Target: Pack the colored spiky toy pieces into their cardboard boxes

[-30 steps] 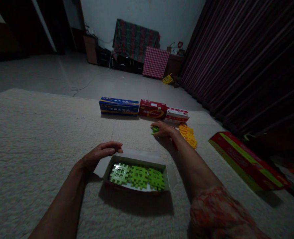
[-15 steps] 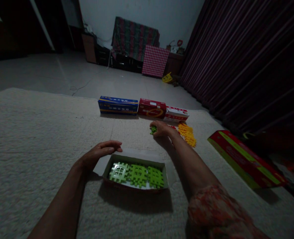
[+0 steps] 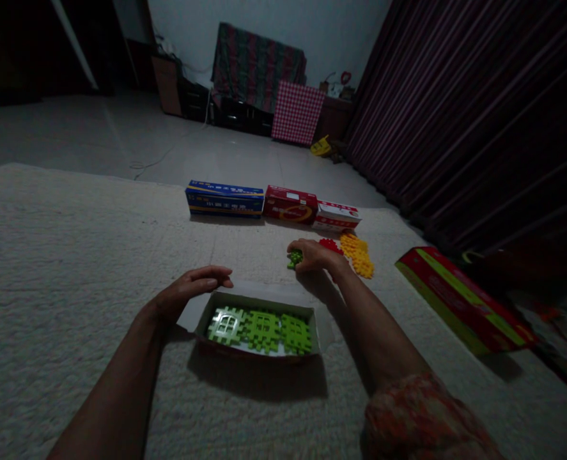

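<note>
An open cardboard box (image 3: 264, 300) lies before me with its flaps spread. Inside it, green interlocking plastic blocks (image 3: 263, 329) with window-shaped cutouts sit in a row. My left hand (image 3: 192, 291) rests at the box's far left corner by the flap, fingers stretched out and holding nothing. Beyond the box, my right hand (image 3: 312, 255) is closed around a small stack of green plastic blocks (image 3: 294, 258), low over the mat. Red blocks (image 3: 331, 246) lie just behind that hand, partly hidden by it. Yellow blocks (image 3: 357, 254) are laid out to their right.
A blue box (image 3: 225, 201), a red box (image 3: 290, 206) and a red-and-white box (image 3: 337, 216) stand in a row at the back of the pale mat (image 3: 72, 255). To the right lies a larger red-and-green box (image 3: 460, 300). A dark curtain (image 3: 436, 96) hangs beyond.
My right hand, still gripping the green blocks, has come slightly lower and nearer the mat, uncovering more of the red blocks. The view has shifted a little; my left hand stays by the flap.
</note>
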`<state>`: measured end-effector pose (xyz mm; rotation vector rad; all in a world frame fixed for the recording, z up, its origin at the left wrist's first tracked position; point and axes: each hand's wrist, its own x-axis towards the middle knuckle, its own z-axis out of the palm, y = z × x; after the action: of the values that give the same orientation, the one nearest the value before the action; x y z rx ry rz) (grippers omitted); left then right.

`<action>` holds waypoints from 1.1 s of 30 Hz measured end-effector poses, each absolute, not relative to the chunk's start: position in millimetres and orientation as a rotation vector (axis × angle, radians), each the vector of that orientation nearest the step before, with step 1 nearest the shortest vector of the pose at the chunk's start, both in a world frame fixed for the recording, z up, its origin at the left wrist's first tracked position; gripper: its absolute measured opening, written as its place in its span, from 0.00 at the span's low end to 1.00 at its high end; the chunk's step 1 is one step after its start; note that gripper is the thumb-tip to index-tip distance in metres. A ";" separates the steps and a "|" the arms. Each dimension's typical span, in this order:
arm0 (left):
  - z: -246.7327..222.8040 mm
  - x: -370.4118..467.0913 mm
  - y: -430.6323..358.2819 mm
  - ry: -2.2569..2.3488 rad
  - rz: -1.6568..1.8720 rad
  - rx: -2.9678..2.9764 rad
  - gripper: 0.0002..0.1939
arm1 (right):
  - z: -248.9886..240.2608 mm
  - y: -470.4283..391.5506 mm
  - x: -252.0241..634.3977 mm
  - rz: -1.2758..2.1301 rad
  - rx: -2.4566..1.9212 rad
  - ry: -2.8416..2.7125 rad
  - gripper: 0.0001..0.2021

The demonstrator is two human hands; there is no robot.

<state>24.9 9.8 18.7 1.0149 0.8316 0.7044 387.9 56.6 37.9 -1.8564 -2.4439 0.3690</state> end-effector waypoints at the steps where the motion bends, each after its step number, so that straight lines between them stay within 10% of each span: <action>1: 18.7 24.8 10.1 0.835 0.706 1.024 0.19 | 40.3 48.1 385.1 0.402 -1.872 -2.460 0.27; 33: 21.9 26.3 8.7 0.867 0.733 1.045 0.17 | 54.3 -6.9 402.7 0.578 -1.731 -2.279 0.37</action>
<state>26.3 8.7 21.9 1.0453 0.8674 0.7328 402.7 -6.9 54.3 -1.7310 -2.2789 0.5779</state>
